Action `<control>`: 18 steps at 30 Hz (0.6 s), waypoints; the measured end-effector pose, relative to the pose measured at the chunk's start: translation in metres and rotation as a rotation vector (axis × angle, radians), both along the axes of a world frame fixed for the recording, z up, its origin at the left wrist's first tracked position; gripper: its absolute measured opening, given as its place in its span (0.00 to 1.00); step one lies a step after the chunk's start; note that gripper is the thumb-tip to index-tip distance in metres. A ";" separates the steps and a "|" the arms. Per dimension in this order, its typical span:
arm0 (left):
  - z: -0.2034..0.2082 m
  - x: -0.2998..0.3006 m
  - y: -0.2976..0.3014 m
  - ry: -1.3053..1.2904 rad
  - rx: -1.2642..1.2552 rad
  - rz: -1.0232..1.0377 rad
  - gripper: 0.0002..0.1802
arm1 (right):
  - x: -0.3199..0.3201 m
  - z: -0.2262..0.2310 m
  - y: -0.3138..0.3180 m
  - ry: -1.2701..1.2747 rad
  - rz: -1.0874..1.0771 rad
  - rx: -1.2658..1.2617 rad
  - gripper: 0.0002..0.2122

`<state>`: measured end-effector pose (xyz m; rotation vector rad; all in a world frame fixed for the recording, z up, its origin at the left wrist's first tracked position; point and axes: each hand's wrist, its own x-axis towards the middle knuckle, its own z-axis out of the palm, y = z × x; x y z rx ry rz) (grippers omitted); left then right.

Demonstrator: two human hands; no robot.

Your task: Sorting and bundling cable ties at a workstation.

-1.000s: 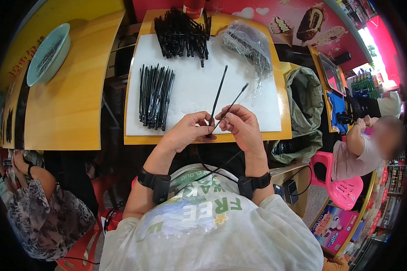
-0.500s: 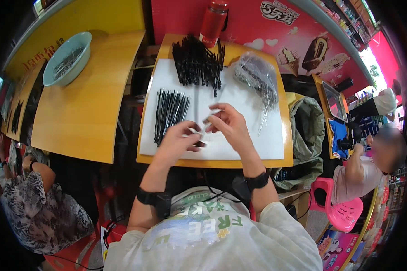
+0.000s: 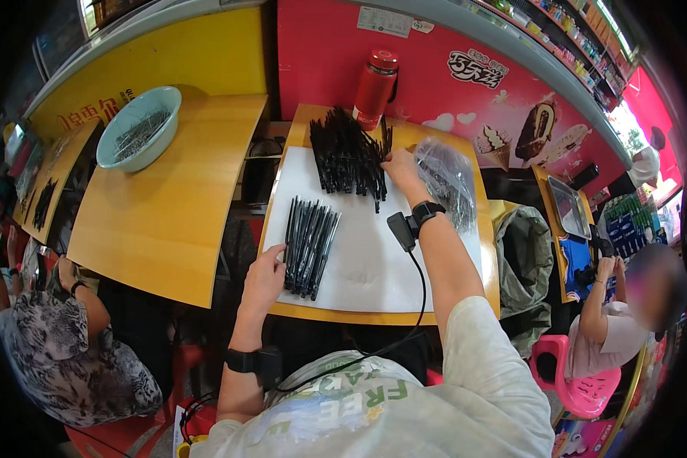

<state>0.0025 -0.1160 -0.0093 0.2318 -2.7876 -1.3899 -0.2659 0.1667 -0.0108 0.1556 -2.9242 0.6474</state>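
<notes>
On the white board (image 3: 374, 267) lie two piles of thin black sticks. The far pile (image 3: 347, 153) is dense and dark. The near pile (image 3: 311, 248) looks glossier, its sticks roughly side by side. My right hand (image 3: 403, 169) reaches to the right edge of the far pile, fingers closed at a black stick there; the fingertips are small and partly hidden. My left hand (image 3: 265, 279) rests at the left side of the near pile, fingertips touching its edge, nothing held. A clear plastic bag (image 3: 446, 179) with thin shiny pieces lies right of my right hand.
A red bottle (image 3: 375, 88) stands behind the far pile. On the yellow table (image 3: 168, 206) to the left is a pale blue basin (image 3: 164, 141) of thin metallic pieces. A grey-green sack (image 3: 523, 252) hangs at the right. People sit on both sides.
My hands were together over the board's middle; they have parted. The right moved away to the far pile, the left to the near pile's left side. The view has shifted too.
</notes>
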 end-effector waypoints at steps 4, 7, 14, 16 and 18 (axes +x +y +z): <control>-0.004 0.000 -0.002 -0.019 0.030 -0.024 0.20 | 0.025 -0.002 0.019 -0.055 -0.051 -0.047 0.12; -0.008 -0.002 0.003 0.074 -0.063 -0.061 0.20 | 0.079 -0.001 0.047 -0.433 -0.007 -0.819 0.07; 0.030 -0.003 0.044 0.451 -0.337 0.058 0.12 | 0.224 0.012 0.068 -0.597 -0.182 -1.410 0.10; 0.028 -0.012 0.063 0.218 0.045 -0.092 0.12 | 0.253 0.019 0.057 -0.614 -0.131 -1.464 0.11; 0.028 -0.018 0.089 -0.146 0.649 -0.265 0.13 | 0.274 0.024 0.046 -0.640 -0.141 -1.440 0.12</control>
